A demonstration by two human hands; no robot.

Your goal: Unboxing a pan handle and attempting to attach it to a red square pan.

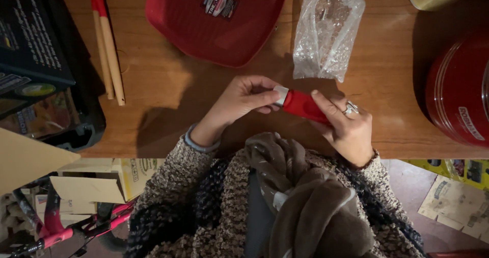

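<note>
Holding a small red handle [304, 105] with a white end piece, both hands meet just above the near edge of the wooden counter [168, 85]. The right hand [351, 128] is wrapped around the red body from the 4 o'clock side, forefinger laid along its top, clamped on it. The left hand [242, 99] comes in from 9 o'clock, thumb and fingertips pinched together on the white tip [280, 95].

By its look the red handle is a short, stiff, smooth plastic piece, probably light and somewhat slippery, so the full-hand wrap around its thick middle seems the surest hold; the white tip looks small and is best taken by a fingertip pinch, as it is now. Whether the tip is a cap, a label or a wrapping I cannot tell.

At 12 o'clock from the hands lies a red square pan [216, 21], upside down by the look of it. A crumpled bubble-wrap bag [326, 31] sits at 1 o'clock, close to the handle. Two wooden-handled utensils with red heads [108, 44] lie at 10 o'clock, beside a dark printed box [35, 49]. A red round pot [458, 90] stands at 3 o'clock.
</note>
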